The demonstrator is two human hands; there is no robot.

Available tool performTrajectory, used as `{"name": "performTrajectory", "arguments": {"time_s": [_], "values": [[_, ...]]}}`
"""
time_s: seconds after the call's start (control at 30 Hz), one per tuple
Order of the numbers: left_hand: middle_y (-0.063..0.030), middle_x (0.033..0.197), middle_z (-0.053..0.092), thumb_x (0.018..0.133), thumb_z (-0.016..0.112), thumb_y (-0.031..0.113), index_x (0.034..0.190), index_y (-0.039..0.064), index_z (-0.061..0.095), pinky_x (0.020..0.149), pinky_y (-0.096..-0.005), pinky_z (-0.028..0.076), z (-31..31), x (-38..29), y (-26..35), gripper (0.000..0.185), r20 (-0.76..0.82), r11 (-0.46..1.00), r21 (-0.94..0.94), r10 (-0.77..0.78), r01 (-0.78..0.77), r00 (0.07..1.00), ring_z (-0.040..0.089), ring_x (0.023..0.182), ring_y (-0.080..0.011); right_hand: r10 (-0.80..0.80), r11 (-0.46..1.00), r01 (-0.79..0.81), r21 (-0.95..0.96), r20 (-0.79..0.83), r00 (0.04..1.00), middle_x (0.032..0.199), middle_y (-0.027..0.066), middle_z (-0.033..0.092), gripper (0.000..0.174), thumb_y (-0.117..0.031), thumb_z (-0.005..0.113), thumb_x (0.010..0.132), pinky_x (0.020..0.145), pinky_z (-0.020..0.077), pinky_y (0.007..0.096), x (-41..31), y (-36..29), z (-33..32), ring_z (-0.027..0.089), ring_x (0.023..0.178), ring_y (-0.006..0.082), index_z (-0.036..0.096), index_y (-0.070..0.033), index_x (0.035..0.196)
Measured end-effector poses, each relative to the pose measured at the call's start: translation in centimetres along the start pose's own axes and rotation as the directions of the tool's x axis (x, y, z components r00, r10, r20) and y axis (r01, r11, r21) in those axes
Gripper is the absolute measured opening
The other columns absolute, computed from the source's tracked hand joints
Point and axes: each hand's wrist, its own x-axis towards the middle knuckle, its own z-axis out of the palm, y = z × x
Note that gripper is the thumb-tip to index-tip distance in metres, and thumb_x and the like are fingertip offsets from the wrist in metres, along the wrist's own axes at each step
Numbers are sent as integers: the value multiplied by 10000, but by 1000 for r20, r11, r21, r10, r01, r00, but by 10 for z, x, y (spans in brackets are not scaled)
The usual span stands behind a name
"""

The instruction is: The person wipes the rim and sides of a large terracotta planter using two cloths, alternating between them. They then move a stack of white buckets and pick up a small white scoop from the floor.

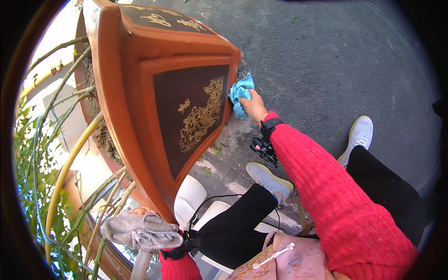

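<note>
An orange-brown glazed plant pot [136, 105] with dark panels fills the left half of the view. The panel facing me carries a gold flower and insect design [201, 115]; another panel bears gold writing. My right hand [255, 105] grips a crumpled blue cloth [241, 92] and presses it to the pot's lower edge near the ground. At the pot's rim, lower left, my left hand [143, 210] is mostly hidden behind a grey cloth [140, 229]; only some fingers show. This cloth lies between the hand and my wrist strap, touching the rim.
Bare stems [70, 154] and green leaves rise from the pot's soil at left. White objects [190, 196] and a black cord [217, 197] lie below the pot. My feet in pale shoes [269, 180] rest on grey paving [315, 70]. A wooden stool leg [304, 213] shows beneath me.
</note>
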Motion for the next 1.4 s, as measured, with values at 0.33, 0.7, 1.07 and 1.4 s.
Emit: {"name": "performTrajectory", "arguments": {"time_s": [0.33, 0.7, 1.07, 1.4], "values": [[-21, 1079, 563, 876, 626, 269, 1167, 93, 543, 963, -304, 399, -11, 0, 23, 350, 11, 997, -18, -71, 71, 997, 523, 1026, -143, -320, 885, 377, 273, -233, 918, 918, 145, 623, 408, -199, 684, 788, 756, 488, 350, -52, -125, 6, 616, 833, 239, 511, -53, 1127], [-18, 1133, 542, 806, 700, 253, 1187, 93, 529, 905, -291, 417, 10, 8, -13, 447, 103, 989, -143, -13, 28, 995, 525, 1018, -127, -736, 653, 699, 292, 28, 676, 1017, 144, 527, 398, -88, 647, 711, 779, 500, 404, -141, -176, 23, 586, 925, 367, 536, -128, 1092], [-38, 1011, 600, 816, 691, 223, 1116, 88, 586, 829, -285, 473, 6, -4, 10, 346, -12, 992, 112, 65, -63, 998, 587, 891, -140, -150, 978, 165, 127, -121, 981, 862, 159, 648, 290, -135, 579, 804, 731, 492, 367, -18, -50, 5, 644, 802, 273, 574, -63, 1086], [-82, 1093, 582, 898, 599, 289, 1170, 50, 539, 904, -311, 476, -10, -9, 13, 367, -30, 936, 345, 84, -68, 996, 583, 993, -171, -13, 997, 12, -70, -14, 1000, 983, 160, 648, 368, -119, 608, 780, 794, 485, 363, 6, 5, 7, 622, 927, 270, 575, -34, 1136]]}}
